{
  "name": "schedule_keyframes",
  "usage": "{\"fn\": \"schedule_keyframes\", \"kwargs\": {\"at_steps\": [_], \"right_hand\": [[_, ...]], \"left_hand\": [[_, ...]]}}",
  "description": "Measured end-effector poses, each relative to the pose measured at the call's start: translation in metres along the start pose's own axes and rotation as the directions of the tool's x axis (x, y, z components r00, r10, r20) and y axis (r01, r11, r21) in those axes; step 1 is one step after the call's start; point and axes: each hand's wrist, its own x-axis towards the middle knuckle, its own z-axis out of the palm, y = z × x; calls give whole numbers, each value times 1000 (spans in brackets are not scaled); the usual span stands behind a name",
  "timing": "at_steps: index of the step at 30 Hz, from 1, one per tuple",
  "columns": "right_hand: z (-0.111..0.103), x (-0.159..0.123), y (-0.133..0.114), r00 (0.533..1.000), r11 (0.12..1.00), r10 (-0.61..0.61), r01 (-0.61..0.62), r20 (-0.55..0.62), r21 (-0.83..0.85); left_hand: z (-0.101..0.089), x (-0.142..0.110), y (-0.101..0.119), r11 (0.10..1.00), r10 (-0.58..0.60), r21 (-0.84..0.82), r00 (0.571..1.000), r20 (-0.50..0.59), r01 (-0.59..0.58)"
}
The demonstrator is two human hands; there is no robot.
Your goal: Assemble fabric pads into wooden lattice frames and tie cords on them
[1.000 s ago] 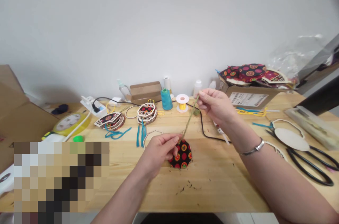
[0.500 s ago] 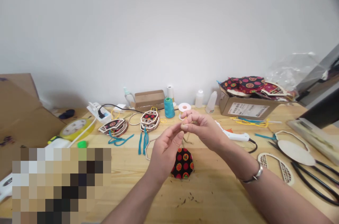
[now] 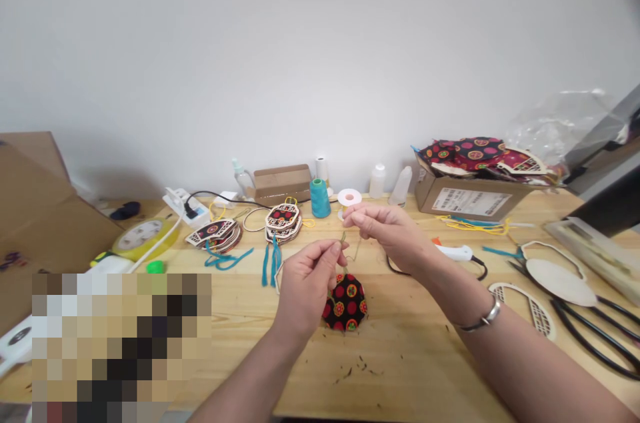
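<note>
My left hand [image 3: 307, 283] is closed, thumb and forefinger pinching a thin olive-green cord [image 3: 343, 237] whose tip sticks up above them. Up and to the right, my right hand [image 3: 385, 229] has its fingertips pressed together. A strand of the cord runs down from beneath its fingers, and the exact grip point is hidden. Below both hands, an octagonal black fabric piece [image 3: 351, 303] with red and orange round motifs lies on the wooden table [image 3: 410, 369]; the cord reaches its top edge. My left fingers cover part of its left side.
Stacked patterned wooden-framed ornaments [image 3: 283, 219] with teal ribbons, a teal thread cone [image 3: 320, 198] and plastic bottles [image 3: 378, 181] stand behind. Large black-handled scissors [image 3: 595, 336] and a wooden cutout frame [image 3: 540, 316] lie right, near a cardboard box [image 3: 470, 199] of fabric pieces. Dark scraps [image 3: 357, 367] litter the front.
My hands have moved apart: the left slightly lower, the right slightly up and right. The cord tip now shows above my left fingers. The view has shifted slightly.
</note>
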Motion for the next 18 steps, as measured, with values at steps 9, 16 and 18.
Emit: {"fn": "schedule_keyframes", "kwargs": {"at_steps": [9, 16, 18], "right_hand": [[-1, 2, 2, 992, 995, 80, -86, 102, 57], [0, 2, 3, 995, 998, 60, -62, 80, 18], [1, 2, 3, 998, 999, 33, -32, 54, -7]], "left_hand": [[-1, 0, 0, 999, -33, 31, 999, 23, 32], [2, 0, 3, 991, -93, -87, 992, 89, 101], [3, 0, 4, 986, -111, -114, 989, 100, 122]]}}
